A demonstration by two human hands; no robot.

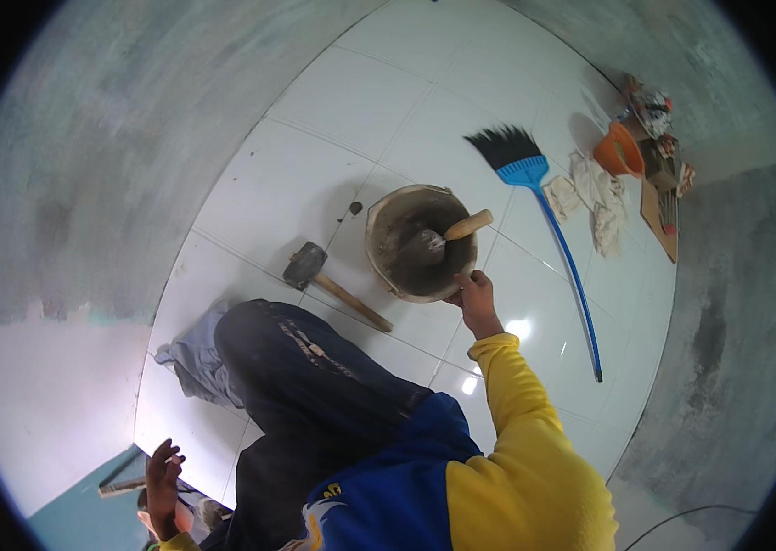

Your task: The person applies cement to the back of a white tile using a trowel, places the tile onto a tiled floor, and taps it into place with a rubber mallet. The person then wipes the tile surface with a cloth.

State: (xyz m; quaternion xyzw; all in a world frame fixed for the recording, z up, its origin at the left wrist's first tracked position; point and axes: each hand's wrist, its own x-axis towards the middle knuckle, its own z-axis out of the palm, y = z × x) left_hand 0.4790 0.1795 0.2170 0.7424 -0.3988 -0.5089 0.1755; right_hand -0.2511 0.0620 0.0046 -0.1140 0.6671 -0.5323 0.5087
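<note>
My right hand (pixel 475 298) pinches the near rim of a round, cement-stained bucket (pixel 377 230) standing on the tiles. Inside the bucket rests a trowel (pixel 469 224), its wooden handle leaning over the right rim and its blade down in the grey interior. My left hand (pixel 164 485) is raised at the lower left, fingers apart, with nothing seen in it. Left of the bucket lies a mallet (pixel 344 298) with a dark head and a wooden handle. Under my left hand, several items are partly hidden.
A blue broom (pixel 564 243) with black bristles lies right of the bucket. Farther right are white rags (pixel 604 207), an orange bucket (pixel 619 150) and a brown board (pixel 656 220) by the wall. A grey-blue cloth (pixel 200 354) lies beside my knee. Plastered walls flank the tiled floor (pixel 461 92).
</note>
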